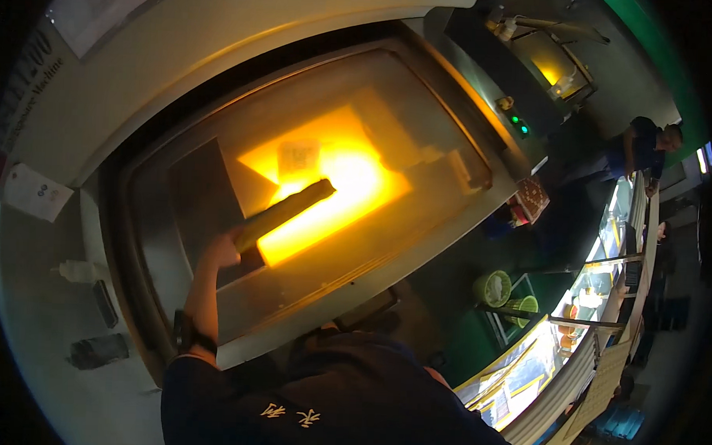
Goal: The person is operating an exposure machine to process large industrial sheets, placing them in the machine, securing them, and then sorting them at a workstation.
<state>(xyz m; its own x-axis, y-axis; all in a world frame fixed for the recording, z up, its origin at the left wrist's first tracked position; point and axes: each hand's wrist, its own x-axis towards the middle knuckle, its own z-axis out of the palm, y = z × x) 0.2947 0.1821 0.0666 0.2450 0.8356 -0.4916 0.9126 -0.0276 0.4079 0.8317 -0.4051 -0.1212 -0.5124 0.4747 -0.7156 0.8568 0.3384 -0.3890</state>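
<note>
My left hand point(226, 249) reaches over a large framed glass bed, a dark band around its wrist. Its fingers are closed round one end of a long dark bar point(287, 211), whose exact kind I cannot make out. The bar slants up and right across a brightly glowing yellow patch point(356, 175) on the glass bed point(423, 107). A small square sheet point(298, 159) with a faint pattern lies above the bar within the glow. Left of the glow is a dark rectangular panel point(204, 201), partly beneath my hand. My right hand is not in view.
The bed's raised dark frame point(126, 293) surrounds the work. At left are a white bottle point(78, 272) and a dark cloth-like item point(99, 352). Green baskets point(495, 288), a lit bench point(515, 377) and a person point(637, 150) are to the right.
</note>
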